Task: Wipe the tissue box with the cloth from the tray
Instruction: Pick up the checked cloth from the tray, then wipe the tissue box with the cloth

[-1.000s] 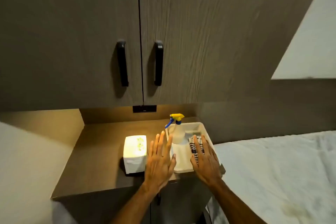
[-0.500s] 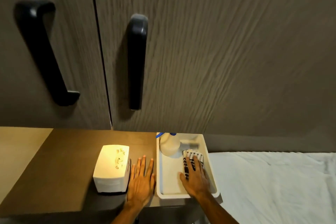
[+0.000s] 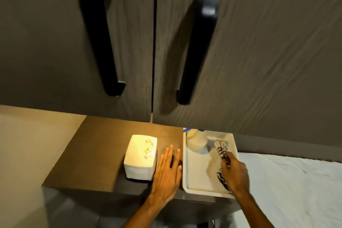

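While my right hand [image 3: 234, 170] grips the cloth [image 3: 223, 152] in the tray [image 3: 194, 189], the tissue box [image 3: 141, 155], long axis front-to-back, lies leftward, just beside my flat, open left hand [image 3: 167, 172].

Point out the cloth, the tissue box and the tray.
cloth [image 3: 222, 152]: head view, striped bunch above the right hand's fingers.
tissue box [image 3: 140, 151]: head view, middle of its lit top face.
tray [image 3: 197, 174]: head view, bare floor.
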A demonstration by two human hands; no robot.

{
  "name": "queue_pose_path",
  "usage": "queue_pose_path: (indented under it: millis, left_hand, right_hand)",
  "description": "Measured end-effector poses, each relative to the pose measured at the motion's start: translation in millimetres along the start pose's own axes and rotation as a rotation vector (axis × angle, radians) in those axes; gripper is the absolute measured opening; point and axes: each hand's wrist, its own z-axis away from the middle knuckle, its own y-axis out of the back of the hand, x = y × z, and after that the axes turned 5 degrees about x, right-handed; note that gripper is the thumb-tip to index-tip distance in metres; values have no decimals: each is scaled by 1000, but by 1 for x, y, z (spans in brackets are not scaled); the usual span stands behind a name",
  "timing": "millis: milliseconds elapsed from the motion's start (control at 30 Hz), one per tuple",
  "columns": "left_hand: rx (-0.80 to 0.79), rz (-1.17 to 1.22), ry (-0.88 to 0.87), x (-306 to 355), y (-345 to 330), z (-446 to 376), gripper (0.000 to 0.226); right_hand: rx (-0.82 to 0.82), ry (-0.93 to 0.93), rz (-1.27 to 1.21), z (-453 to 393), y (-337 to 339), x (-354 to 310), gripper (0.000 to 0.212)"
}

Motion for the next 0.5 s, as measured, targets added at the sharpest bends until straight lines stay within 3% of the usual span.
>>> queue_pose_path:
  millis: [67,133,233,400,500]
  left_hand:
    - [122,118,-99,8,21,13,62]
    - [270,61,-204,6,45,24,64]
    - [410,-36,-174,-19,98,14,58]
    - [157,-242,-12,-71,143,-24,43]
    - [21,39,70,-95,140,-26,50]
  right_hand:
    - [72,26,-89,13,11,-11,43]
    - [142,7,-225,31,15,-32,45]
    - [164,141,-365,65,11,-95,35]
    - [43,239,-494,102,-15,-210,31]
    - [12,322,-451,127,-44,-239,34]
